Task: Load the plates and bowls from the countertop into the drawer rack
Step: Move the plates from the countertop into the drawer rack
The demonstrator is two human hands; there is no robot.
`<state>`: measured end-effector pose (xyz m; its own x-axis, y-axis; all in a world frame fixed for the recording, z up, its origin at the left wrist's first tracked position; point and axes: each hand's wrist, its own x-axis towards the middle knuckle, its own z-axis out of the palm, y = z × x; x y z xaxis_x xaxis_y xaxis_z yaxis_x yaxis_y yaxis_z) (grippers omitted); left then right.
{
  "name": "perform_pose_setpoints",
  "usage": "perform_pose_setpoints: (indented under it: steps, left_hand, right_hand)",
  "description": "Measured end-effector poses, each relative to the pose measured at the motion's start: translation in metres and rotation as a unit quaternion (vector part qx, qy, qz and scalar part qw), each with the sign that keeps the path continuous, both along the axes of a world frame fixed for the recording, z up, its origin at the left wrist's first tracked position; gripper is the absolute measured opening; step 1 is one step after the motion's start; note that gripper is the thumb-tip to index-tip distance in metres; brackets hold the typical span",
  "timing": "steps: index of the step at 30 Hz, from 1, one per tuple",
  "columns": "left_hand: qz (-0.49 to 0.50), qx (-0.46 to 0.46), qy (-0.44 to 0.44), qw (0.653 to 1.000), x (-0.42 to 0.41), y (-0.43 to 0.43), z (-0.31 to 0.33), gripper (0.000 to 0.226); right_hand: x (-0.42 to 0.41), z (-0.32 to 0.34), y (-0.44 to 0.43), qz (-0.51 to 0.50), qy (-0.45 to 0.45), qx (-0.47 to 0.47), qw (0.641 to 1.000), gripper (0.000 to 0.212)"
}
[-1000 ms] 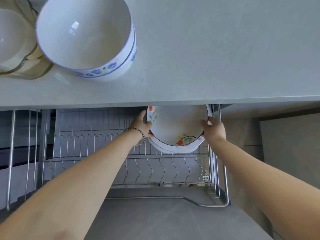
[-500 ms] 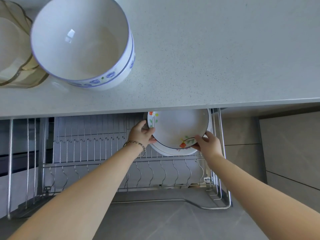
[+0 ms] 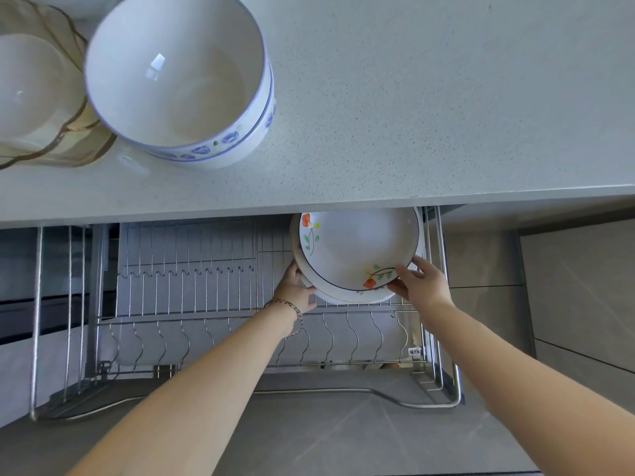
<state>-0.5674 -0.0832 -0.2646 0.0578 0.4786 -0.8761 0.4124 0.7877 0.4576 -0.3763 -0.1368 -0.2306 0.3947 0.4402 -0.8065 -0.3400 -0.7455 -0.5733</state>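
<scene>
A white plate with orange flowers and a dark rim stands tilted at the right end of the wire drawer rack, against another white plate behind it. My left hand grips the plates' lower left edge. My right hand holds the flowered plate's lower right rim with fingers curled on it. The plates' tops are hidden under the countertop edge. A stack of white bowls with blue flowers sits on the countertop.
Pale glass bowls with gold rims stand at the counter's left edge. The rack's left slots hold nothing. A grey cabinet front is to the right; grey floor lies below.
My right hand slid from the plate's right side down to its lower right rim. My left hand dropped lower along the left edge. The plates barely moved.
</scene>
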Motion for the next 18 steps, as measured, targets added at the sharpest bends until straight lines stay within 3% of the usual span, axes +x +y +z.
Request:
perform_pose_setpoints:
  steps: [4,9,11,13,15,18]
  left_hand:
    - [0.053,-0.024,-0.007,0.998,0.007,0.000,0.004,0.079]
    - [-0.095,0.003,0.106,0.990,0.005,-0.004,0.026,0.057]
    - [-0.149,0.006,0.145,0.978,0.004,-0.010,0.042,0.045]
    - [-0.203,0.036,0.153,0.967,0.006,-0.017,0.063,0.038]
    - [-0.247,0.072,0.142,0.956,0.014,-0.023,0.089,0.035]
    - [-0.319,0.133,0.133,0.929,0.047,-0.025,0.137,0.033]
  right_hand:
    - [0.000,0.000,0.002,0.028,-0.023,-0.017,0.999,0.032]
    - [0.005,0.006,0.004,0.130,-0.065,-0.072,0.987,0.037]
    - [0.011,0.019,0.002,0.139,-0.034,-0.094,0.985,0.031]
    - [0.021,0.042,-0.004,0.178,-0.001,-0.121,0.977,0.022]
    - [0.038,0.065,-0.011,0.257,0.005,-0.133,0.957,0.030]
    - [0.077,0.107,-0.022,0.366,-0.071,-0.116,0.921,0.026]
